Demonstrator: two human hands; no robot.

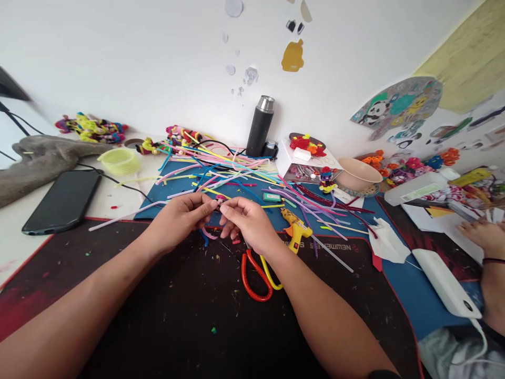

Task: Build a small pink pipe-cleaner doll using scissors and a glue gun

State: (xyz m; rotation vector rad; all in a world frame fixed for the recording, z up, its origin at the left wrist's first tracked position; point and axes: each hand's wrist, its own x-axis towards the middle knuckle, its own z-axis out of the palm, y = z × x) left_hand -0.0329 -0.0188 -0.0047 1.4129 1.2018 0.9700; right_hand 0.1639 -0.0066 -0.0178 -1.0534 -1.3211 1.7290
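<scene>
Your left hand [185, 217] and right hand [248, 221] pinch a small, fuzzy pink piece [220, 199] near smooth, loop-handled scissors [244, 278]

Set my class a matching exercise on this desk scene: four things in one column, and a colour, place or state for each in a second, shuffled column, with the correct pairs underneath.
Column 1
1. small craft piece
2. glue gun
3. phone
4. flask

Column 2
A. dark, lying flat
B. silver-topped, standing upright
C. held between the left hand and the right hand
D. mainly yellow

Pairs: 1-C, 2-D, 3-A, 4-B
</scene>
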